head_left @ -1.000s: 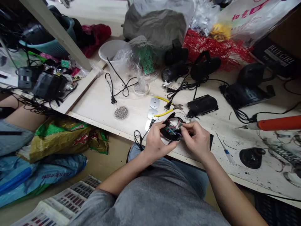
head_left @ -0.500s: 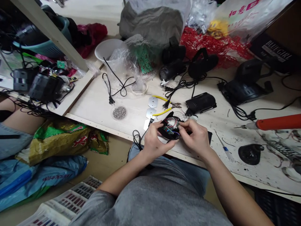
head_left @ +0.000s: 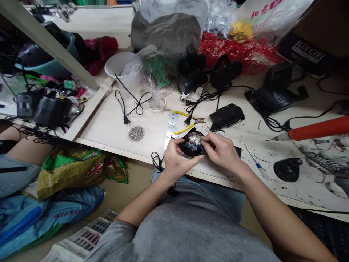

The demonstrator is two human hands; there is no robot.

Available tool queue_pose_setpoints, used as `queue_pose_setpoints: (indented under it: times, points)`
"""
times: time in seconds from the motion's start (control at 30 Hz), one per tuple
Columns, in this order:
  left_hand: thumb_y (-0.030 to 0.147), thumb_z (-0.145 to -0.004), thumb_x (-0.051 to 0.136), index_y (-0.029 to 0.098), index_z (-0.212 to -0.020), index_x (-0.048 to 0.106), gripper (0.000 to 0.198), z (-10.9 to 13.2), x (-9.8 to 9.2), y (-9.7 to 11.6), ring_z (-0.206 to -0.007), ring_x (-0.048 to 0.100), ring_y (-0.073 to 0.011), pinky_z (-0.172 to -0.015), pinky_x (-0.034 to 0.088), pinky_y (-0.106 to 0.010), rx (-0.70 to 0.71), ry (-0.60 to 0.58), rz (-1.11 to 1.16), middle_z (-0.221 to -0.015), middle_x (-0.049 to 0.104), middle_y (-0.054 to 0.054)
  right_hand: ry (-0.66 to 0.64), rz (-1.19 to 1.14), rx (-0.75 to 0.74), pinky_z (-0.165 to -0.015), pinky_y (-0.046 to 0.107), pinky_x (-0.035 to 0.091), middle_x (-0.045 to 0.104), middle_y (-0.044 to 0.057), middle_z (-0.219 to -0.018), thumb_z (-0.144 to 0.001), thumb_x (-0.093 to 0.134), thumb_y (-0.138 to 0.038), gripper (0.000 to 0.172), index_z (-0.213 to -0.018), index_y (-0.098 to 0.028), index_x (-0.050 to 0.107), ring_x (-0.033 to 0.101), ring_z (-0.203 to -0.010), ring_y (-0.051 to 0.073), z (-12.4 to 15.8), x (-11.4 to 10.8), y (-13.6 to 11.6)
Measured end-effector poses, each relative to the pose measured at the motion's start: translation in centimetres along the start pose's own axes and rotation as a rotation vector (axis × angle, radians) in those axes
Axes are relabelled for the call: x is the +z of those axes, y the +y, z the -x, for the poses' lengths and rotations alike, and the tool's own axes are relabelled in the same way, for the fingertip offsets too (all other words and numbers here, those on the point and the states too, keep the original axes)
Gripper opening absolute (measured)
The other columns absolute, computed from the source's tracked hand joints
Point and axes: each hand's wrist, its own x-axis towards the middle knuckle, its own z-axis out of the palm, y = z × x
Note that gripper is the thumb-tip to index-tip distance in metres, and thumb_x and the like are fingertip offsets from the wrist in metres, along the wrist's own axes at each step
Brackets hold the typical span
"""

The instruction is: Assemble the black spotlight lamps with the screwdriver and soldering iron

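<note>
My left hand (head_left: 176,162) is closed around the left and near side of a small open black plastic housing (head_left: 188,150). Inside it show a circuit board (head_left: 190,146) with a blue component, red and blue wires, and a silvery round part (head_left: 194,138). My right hand (head_left: 219,151) has thumb and forefinger pinched together at the right side of the housing, by the silvery part; what lies between the fingertips is hidden. Just beyond the housing are diagonal cutters with yellow handles (head_left: 184,129) and several pale metal plates (head_left: 172,119).
A dish of small metal pieces (head_left: 135,133) stands to the left. On the right are an orange-handled tool (head_left: 317,128), a thin screwdriver (head_left: 257,164) and a black cover (head_left: 287,169). Black lamp bodies (head_left: 227,116), cords and a white bucket (head_left: 120,63) stand farther back.
The camera view has shifted slightly, moving the bench items left in the picture. Both hands stay on the housing, with little visible change in their grip.
</note>
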Motion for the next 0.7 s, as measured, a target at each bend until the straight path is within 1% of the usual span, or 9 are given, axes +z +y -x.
queue_pose_setpoints:
  times: [0.07,0.17,0.23,0.3,0.37,0.43,0.5,0.57,0.7]
  points:
    - [0.052,-0.055,0.093,0.019,-0.122,0.052,0.085,-0.6,-0.1,0.3,-0.077,0.069,-0.0181,-0.068,0.060,-0.032,0.041,-0.038,-0.031,-0.101,0.068,-0.006,-0.008,-0.021,0.011,-0.061,0.026,0.046,0.073,0.002,-0.078,-0.090,0.053,-0.020,0.011,-0.080,-0.022,0.057,0.065,-0.065,0.016,-0.1,-0.1,0.3]
    - [0.048,-0.051,0.096,0.020,-0.140,0.043,0.107,-1.9,-0.4,0.9,-0.101,0.068,-0.0270,-0.083,0.060,-0.040,0.146,-0.099,-0.114,-0.120,0.064,-0.011,-0.037,-0.041,0.054,-0.061,0.027,0.045,0.072,0.002,-0.077,-0.089,0.053,-0.023,0.009,-0.082,-0.022,0.057,0.063,-0.064,0.016,-0.3,-0.4,0.6]
    - [0.048,-0.050,0.096,0.020,-0.142,0.044,0.109,-2.8,-0.6,1.4,-0.108,0.065,-0.0311,-0.090,0.058,-0.045,0.187,-0.156,-0.189,-0.120,0.063,-0.011,-0.057,-0.041,0.078,-0.061,0.027,0.044,0.070,0.001,-0.075,-0.089,0.053,-0.023,0.009,-0.082,-0.022,0.057,0.061,-0.063,0.015,-0.5,-0.6,0.6]
    - [0.049,-0.052,0.095,0.021,-0.141,0.048,0.105,-3.5,-0.9,1.9,-0.107,0.065,-0.0319,-0.089,0.057,-0.045,0.187,-0.233,-0.252,-0.113,0.062,-0.009,-0.065,-0.036,0.077,-0.060,0.027,0.043,0.069,0.001,-0.074,-0.088,0.052,-0.023,0.009,-0.081,-0.022,0.057,0.059,-0.061,0.015,-0.6,-0.7,0.5]
    - [0.049,-0.055,0.093,0.023,-0.143,0.049,0.101,-3.9,-1.2,2.2,-0.100,0.065,-0.0297,-0.084,0.058,-0.043,0.182,-0.319,-0.291,-0.106,0.059,-0.006,-0.065,-0.034,0.060,-0.059,0.027,0.042,0.068,0.001,-0.073,-0.088,0.051,-0.022,0.009,-0.080,-0.022,0.056,0.057,-0.060,0.014,-0.7,-0.7,0.4]
    - [0.047,-0.057,0.092,0.025,-0.140,0.053,0.094,-4.1,-1.3,2.4,-0.093,0.066,-0.0263,-0.080,0.058,-0.040,0.188,-0.378,-0.310,-0.102,0.057,-0.004,-0.068,-0.034,0.045,-0.058,0.026,0.041,0.067,0.000,-0.072,-0.088,0.051,-0.021,0.010,-0.079,-0.022,0.055,0.056,-0.058,0.014,-0.7,-0.7,0.4]
    - [0.047,-0.058,0.091,0.025,-0.133,0.059,0.085,-4.1,-1.4,2.4,-0.089,0.065,-0.0240,-0.078,0.058,-0.038,0.197,-0.389,-0.317,-0.100,0.055,-0.003,-0.073,-0.032,0.035,-0.058,0.026,0.041,0.066,0.000,-0.071,-0.088,0.051,-0.020,0.010,-0.079,-0.022,0.054,0.056,-0.058,0.014,-0.7,-0.7,0.5]
    - [0.047,-0.056,0.091,0.023,-0.126,0.063,0.079,-4.0,-1.3,2.4,-0.087,0.065,-0.0231,-0.078,0.058,-0.037,0.199,-0.370,-0.319,-0.098,0.055,-0.002,-0.075,-0.024,0.021,-0.058,0.026,0.041,0.065,0.000,-0.071,-0.088,0.050,-0.018,0.010,-0.079,-0.022,0.054,0.055,-0.058,0.014,-0.6,-0.6,0.5]
    - [0.044,-0.054,0.092,0.022,-0.124,0.062,0.079,-3.4,-1.2,2.0,-0.087,0.065,-0.0232,-0.079,0.058,-0.038,0.219,-0.333,-0.302,-0.099,0.056,-0.002,-0.057,0.032,-0.050,-0.059,0.026,0.041,0.063,0.000,-0.071,-0.087,0.047,-0.014,0.012,-0.079,-0.022,0.051,0.055,-0.060,0.014,-0.1,-0.3,0.4]
